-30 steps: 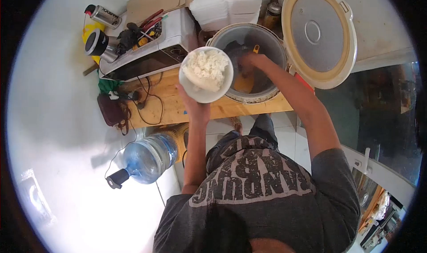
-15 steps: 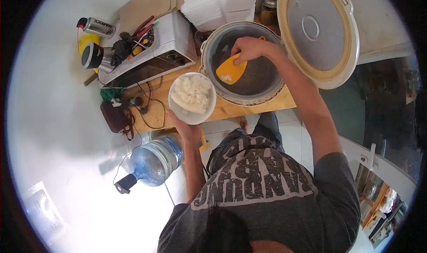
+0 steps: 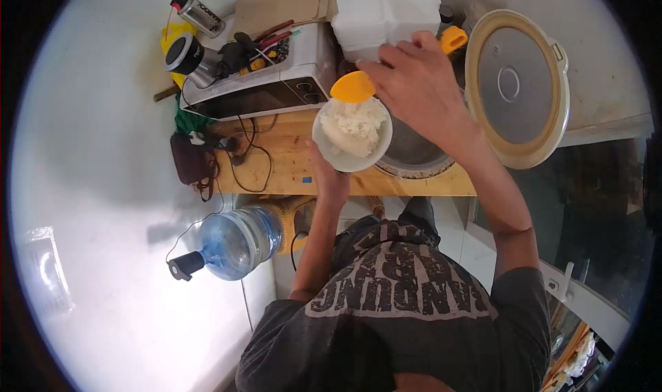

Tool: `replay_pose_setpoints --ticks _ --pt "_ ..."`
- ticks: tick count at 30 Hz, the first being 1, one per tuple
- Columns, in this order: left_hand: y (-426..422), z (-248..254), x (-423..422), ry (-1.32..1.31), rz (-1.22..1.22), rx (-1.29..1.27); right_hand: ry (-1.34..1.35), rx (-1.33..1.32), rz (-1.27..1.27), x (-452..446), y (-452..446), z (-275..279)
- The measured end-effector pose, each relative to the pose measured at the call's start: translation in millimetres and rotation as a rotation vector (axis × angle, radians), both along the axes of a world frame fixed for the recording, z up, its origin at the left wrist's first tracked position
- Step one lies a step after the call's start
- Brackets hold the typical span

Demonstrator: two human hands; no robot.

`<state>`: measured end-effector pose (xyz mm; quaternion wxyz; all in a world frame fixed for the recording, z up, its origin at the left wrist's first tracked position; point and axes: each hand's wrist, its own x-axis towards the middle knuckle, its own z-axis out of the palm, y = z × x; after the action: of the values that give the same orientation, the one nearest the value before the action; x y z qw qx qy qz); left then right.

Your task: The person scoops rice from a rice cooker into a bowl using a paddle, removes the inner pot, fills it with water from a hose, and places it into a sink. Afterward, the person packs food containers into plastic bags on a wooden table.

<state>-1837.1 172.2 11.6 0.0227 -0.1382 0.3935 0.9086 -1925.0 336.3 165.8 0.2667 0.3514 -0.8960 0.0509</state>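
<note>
My left hand (image 3: 331, 176) grips a white bowl (image 3: 348, 163) by its lower left side and holds it up over the table edge. White rice (image 3: 355, 130) is heaped in the bowl. In my right hand (image 3: 422, 78) is a yellow rice paddle (image 3: 352, 87), its blade touching or just above the far side of the rice and its handle end showing beyond my fingers. Behind the bowl and my right forearm stands the rice cooker pot (image 3: 414, 164), mostly covered from view. Its round lid (image 3: 509, 84) is tipped open at the right.
A white microwave (image 3: 276, 92) carries tools and a silver tumbler (image 3: 196, 64). White foam boxes (image 3: 383, 9) are stacked at the back. Cables (image 3: 255, 159) and a dark pouch (image 3: 189, 159) lie left on the wooden table (image 3: 293, 144). A blue water jug (image 3: 241, 244) is below.
My right hand has lifted the paddle out of the pot and brought it to the bowl. My left hand has moved the bowl rightward, in front of the pot. The view has shifted too.
</note>
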Motion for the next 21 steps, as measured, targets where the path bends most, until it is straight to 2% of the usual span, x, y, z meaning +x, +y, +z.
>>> replay_pose_setpoints --ticks 3,6,8,10,12,14,21 --pt "-0.9 7.8 -0.8 -0.02 0.008 0.03 -0.036 -0.113 -0.056 0.9 8.9 5.4" --pt "-6.4 14.4 0.5 -0.013 0.029 0.015 -0.247 -0.38 -0.184 -1.3 28.0 -12.3" --pt "-13.8 20.1 1.6 -0.019 0.06 -0.012 -0.496 -0.374 -0.398 -3.6 43.9 -37.2" --pt "-23.2 29.4 2.0 -0.048 0.1 -0.048 -0.507 -0.275 -0.43 -3.0 59.8 -82.1" --pt "-39.3 30.8 -1.4 -0.02 0.106 -0.061 -0.711 -0.036 -0.495 3.4 61.8 -122.0" --pt "-52.4 34.1 -5.0 0.019 0.127 -0.076 -0.803 0.022 -0.449 8.3 61.5 -150.7" --pt "-85.2 29.6 -20.2 0.078 0.198 -0.168 -0.825 0.014 -0.448 2.3 57.2 -169.2"
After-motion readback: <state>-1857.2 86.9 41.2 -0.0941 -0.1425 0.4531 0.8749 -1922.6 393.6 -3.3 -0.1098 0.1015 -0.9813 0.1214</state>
